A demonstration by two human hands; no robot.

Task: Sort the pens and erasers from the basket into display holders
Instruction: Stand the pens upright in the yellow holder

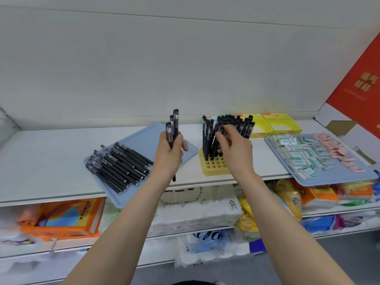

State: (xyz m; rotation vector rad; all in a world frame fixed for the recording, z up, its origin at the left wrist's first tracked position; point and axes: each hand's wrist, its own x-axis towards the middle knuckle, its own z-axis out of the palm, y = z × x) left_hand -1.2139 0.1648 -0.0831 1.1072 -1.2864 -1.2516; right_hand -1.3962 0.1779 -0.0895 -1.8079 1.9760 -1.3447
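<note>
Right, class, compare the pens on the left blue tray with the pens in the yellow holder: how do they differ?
The tray pens lie flat; the holder pens stand upright. The tray pens lie loose, side by side, on the blue tray; the holder pens sit in holes of the yellow holder. No hand touches the tray pens; the right hand pinches one of the holder pens. Both sets are black, capped pens.

Left hand [169,150] grips upright bundle of pens [172,128]; right hand [232,146] pinches a pen [218,133] in yellow holder [213,168].
</note>
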